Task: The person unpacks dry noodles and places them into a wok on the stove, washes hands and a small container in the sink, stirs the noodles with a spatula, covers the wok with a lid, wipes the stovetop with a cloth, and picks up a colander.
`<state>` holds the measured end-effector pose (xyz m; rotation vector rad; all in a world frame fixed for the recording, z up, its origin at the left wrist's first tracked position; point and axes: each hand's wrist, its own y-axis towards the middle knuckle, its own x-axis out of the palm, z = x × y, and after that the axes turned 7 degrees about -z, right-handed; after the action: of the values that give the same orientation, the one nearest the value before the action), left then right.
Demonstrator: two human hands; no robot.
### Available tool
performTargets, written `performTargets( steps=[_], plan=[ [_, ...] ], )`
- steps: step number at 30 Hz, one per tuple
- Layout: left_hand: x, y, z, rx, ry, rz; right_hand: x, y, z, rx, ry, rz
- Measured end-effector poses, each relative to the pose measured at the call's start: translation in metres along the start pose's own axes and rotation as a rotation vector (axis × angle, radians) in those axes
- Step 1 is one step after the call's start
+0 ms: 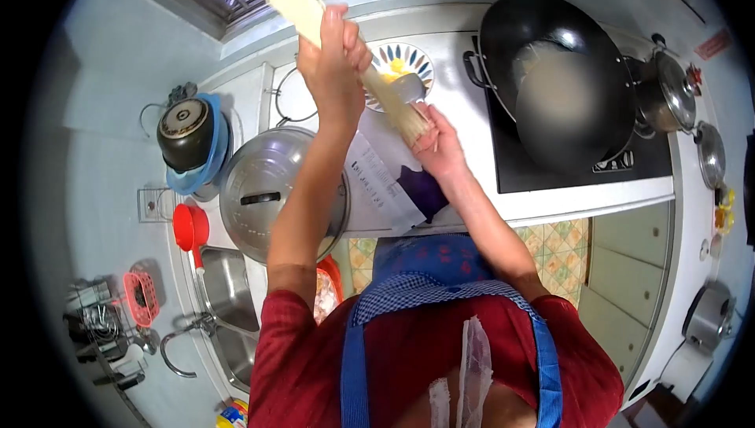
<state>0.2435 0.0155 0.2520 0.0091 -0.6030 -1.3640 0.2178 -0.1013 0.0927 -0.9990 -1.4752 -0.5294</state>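
Observation:
My left hand [334,70] is wrapped round a long bundle of pale dry noodles [385,103], whose upper ends fan out past my fist. At the bundle's lower end my right hand [442,145] cups the tips against its palm and fingers. Just behind the noodles, partly covered by them, is a patterned plate [421,58] with yellow food and a greyish rounded utensil on it. Below my hands lies a flat clear printed wrapper [385,184] beside a dark purple piece [425,192].
A large black wok [511,35], its inside blurred by a pale haze, stands on the black stove [535,168] to the right. Left are a big metal lid [259,168], a red dipper [189,227] and a sink [228,286]. A lidded pot [661,102] stands behind the wok.

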Motion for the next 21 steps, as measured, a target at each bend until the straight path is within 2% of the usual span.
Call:
performTargets(
  steps=[4,6,9,14,20,21],
  plan=[
    [-0.049,-0.028,-0.011,0.036,0.037,0.136,-0.026,0.022,0.055,0.12,-0.074,0.025],
    [-0.069,-0.042,-0.016,0.025,0.06,0.291,-0.048,0.034,0.078,0.196,0.005,0.014],
    [-0.093,-0.064,-0.024,0.02,0.043,0.367,-0.074,0.047,0.102,0.214,0.029,0.134],
    [-0.107,-0.076,-0.019,0.006,0.037,0.408,-0.093,0.057,0.126,0.253,0.015,0.144],
    [-0.087,-0.05,0.004,0.054,0.016,0.353,-0.063,0.049,0.091,0.188,-0.056,0.073],
    [-0.085,-0.044,0.005,0.071,-0.005,0.337,-0.061,0.048,0.083,0.165,0.013,0.078]
  ],
)
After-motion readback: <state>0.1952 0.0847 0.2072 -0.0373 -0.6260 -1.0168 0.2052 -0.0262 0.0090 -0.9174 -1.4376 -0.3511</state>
